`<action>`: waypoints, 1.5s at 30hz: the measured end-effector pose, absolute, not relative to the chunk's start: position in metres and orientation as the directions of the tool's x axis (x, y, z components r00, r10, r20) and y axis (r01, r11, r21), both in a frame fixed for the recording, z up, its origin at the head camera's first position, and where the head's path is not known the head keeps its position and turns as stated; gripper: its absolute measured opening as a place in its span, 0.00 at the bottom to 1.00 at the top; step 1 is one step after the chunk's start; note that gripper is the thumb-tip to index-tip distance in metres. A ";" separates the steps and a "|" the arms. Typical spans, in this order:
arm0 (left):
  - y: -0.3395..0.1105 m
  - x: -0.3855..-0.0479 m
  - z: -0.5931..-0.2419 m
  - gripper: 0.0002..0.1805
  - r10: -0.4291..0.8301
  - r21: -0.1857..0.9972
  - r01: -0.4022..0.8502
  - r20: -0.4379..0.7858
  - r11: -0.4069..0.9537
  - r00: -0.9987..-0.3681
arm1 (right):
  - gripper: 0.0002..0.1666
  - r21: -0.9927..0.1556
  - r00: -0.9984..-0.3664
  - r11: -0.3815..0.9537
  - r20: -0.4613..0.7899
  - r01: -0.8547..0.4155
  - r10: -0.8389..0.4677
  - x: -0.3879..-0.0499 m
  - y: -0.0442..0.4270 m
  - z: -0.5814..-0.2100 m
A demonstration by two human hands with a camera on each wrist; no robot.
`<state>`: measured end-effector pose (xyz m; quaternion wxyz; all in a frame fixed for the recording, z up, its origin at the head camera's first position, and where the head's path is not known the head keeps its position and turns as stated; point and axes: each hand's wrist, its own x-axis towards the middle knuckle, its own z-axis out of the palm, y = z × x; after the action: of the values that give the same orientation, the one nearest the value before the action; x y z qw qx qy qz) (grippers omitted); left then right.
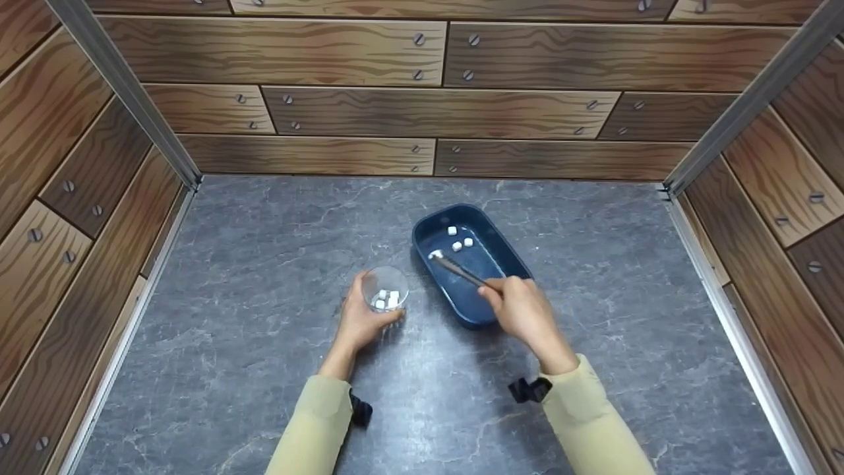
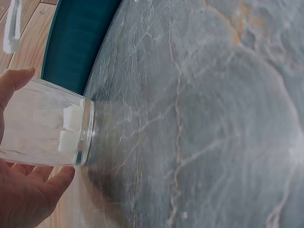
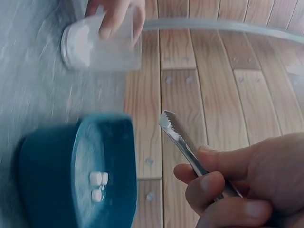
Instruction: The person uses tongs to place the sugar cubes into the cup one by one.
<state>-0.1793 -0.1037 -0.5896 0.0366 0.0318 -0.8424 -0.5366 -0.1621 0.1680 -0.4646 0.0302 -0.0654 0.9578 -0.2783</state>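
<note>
My left hand point(image 1: 362, 316) holds a clear glass point(image 1: 386, 284) with several white cubes point(image 2: 72, 118) at its bottom. In the left wrist view the thumb and fingers lie around the glass, which stands upright on or just above the floor surface. My right hand point(image 1: 524, 309) grips metal tongs point(image 1: 467, 270) with serrated tips, held over a dark blue tray point(image 1: 512, 254). At the tips is a whitish patch; whether it is a cube or glare I cannot tell. Three white cubes point(image 3: 97, 179) lie loose inside the tray, towards its far end.
The tray stands right of the glass on a grey marbled surface point(image 1: 264, 264). Wood-patterned panels point(image 1: 356, 109) rise at the back and both sides, with metal edge strips point(image 1: 738, 330) along them. Dark wrist mounts point(image 1: 529, 389) sit at the sleeve cuffs.
</note>
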 end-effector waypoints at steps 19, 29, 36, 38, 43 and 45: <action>-0.103 -0.179 -0.588 0.57 -0.096 0.908 -0.001 0.044 0.420 -0.994 | 0.14 -0.504 -0.944 0.814 0.014 -0.290 -0.328 -0.150 0.123 -0.463; -0.103 -0.179 -0.590 0.54 -0.090 0.899 0.011 0.056 0.438 -0.994 | 0.12 -0.490 -0.961 0.839 -0.012 -0.235 -0.276 -0.154 0.131 -0.463; -0.105 -0.179 -0.591 0.54 -0.086 0.898 0.002 0.045 0.440 -0.995 | 0.17 -0.486 -0.973 0.858 -0.064 -0.164 -0.222 -0.162 0.143 -0.463; -0.104 -0.179 -0.590 0.54 -0.086 0.896 -0.002 0.040 0.444 -0.995 | 0.19 -0.476 -0.977 0.867 -0.068 -0.145 -0.201 -0.165 0.148 -0.463; -0.103 -0.179 -0.590 0.54 -0.086 0.895 -0.006 0.036 0.447 -0.996 | 0.23 -0.441 -0.987 0.893 -0.080 -0.092 -0.141 -0.176 0.159 -0.465; -0.103 -0.179 -0.590 0.54 -0.086 0.895 -0.005 0.037 0.446 -0.996 | 0.24 -0.427 -0.989 0.901 -0.084 -0.074 -0.121 -0.182 0.162 -0.467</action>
<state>-0.1791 -0.1034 -0.5897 0.0387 0.0269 -0.8493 -0.5258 -0.1816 0.1624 -0.4667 0.0542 -0.0501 0.9735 -0.2164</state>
